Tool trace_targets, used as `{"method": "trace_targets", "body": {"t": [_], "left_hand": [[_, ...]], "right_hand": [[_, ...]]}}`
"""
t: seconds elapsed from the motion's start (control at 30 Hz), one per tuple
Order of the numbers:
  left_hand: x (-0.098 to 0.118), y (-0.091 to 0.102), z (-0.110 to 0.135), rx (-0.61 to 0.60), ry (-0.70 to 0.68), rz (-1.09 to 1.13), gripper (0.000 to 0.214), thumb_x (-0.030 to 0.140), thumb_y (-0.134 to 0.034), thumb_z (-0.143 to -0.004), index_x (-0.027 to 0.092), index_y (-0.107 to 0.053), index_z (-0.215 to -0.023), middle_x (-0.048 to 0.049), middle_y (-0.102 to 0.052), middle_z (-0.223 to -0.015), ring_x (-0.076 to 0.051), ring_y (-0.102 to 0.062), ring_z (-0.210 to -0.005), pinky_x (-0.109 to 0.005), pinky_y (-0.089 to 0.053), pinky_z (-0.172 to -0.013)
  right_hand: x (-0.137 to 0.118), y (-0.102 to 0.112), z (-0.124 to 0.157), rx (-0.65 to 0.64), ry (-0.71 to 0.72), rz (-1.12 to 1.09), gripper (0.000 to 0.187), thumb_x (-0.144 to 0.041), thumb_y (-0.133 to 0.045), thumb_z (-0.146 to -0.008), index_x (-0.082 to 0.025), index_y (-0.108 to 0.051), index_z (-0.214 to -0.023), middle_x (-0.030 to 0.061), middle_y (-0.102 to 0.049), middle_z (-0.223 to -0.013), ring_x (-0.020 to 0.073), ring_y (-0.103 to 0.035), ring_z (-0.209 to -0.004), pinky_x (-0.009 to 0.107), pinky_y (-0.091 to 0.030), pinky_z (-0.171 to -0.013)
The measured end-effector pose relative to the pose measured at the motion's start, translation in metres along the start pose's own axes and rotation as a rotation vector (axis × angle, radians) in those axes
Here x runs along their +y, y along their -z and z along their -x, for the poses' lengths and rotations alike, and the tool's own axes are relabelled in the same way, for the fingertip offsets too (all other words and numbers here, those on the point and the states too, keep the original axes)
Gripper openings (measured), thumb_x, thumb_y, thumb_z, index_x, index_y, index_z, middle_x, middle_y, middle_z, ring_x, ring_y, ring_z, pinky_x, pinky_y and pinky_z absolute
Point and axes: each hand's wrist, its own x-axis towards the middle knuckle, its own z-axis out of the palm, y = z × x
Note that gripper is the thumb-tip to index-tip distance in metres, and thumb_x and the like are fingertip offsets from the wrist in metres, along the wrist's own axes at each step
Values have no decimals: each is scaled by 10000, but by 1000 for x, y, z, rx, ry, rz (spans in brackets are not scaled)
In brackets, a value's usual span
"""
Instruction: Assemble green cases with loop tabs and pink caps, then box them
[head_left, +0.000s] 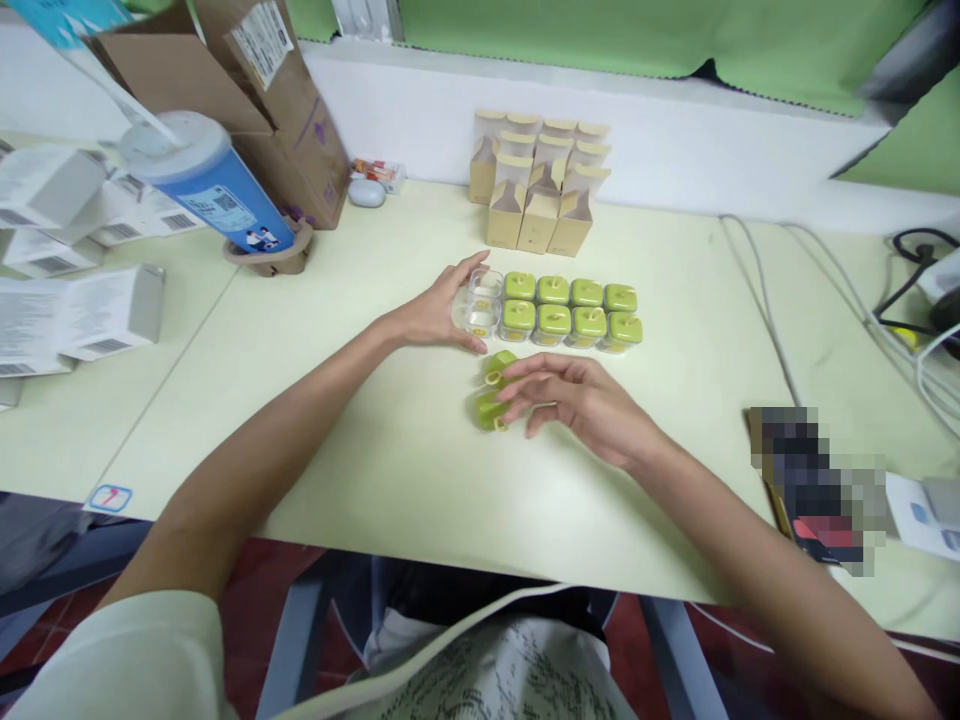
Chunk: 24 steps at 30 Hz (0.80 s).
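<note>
Two rows of small clear containers stand on the table, most with green lids [553,319] that carry little yellow loops. At the left end, two clear containers [482,318] have no lids. My left hand [439,305] is spread around that end, thumb toward me and fingers at the far side, touching or very near them. Closer to me lie two loose green lids, one [499,366] just behind the other [491,410]. Over their right side reaches my right hand [574,398], fingers apart and slightly bent. Its fingertips overlap the lids; whether they touch, I cannot tell.
Opened small cardboard boxes [540,190] stand against the wall. At left are a blue tub [236,195] in a cardboard holder, a large carton [300,140] and white boxes [112,310]. Cables [772,330] and a pixelated item [810,490] lie at right.
</note>
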Motion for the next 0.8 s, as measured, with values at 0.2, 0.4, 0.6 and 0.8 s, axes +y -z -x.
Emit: {"method": "trace_targets", "body": {"t": [0.2,0.4,0.6,0.8], "left_hand": [[8,16,0,-94,4,15,1638,675,-1097,-489,295,-202,-1806,-219,-342,-1835,-428,-340,-1735,-634,-283,-1437],[4,16,1,-78,16,30,1599,634,-1116,-467,320,-273,-1788,-204,-368,-1826,-449,-350,-1726,-653,-290,-1433],[23,47,-2,13,-3,103,1401,592,-1104,-497,382,-413,-1698,-152,-473,-1754,-439,-458,-1652,-675,-459,-1326],[89,70,7,286,-35,101,744,576,-992,-779,354,-657,-1406,-39,-742,-1357,-320,-702,-1278,-645,-566,-1200]], "right_hand": [[6,2,20,101,211,920,992,-592,-947,-819,-332,-537,-1684,228,-598,-1563,246,-767,-791,512,-713,-699],[38,-13,14,33,268,1236,804,-436,-892,-923,-358,-574,-1657,215,-269,-1819,436,-740,-1265,704,-660,-1051],[19,0,7,1,334,1038,664,-665,-822,-951,-284,-711,-1483,195,-530,-1650,389,-723,-1332,641,-616,-1158],[13,2,-7,-20,438,998,454,-587,-746,-1038,-231,-778,-1318,185,-651,-1605,393,-697,-1420,650,-568,-1206]]}}
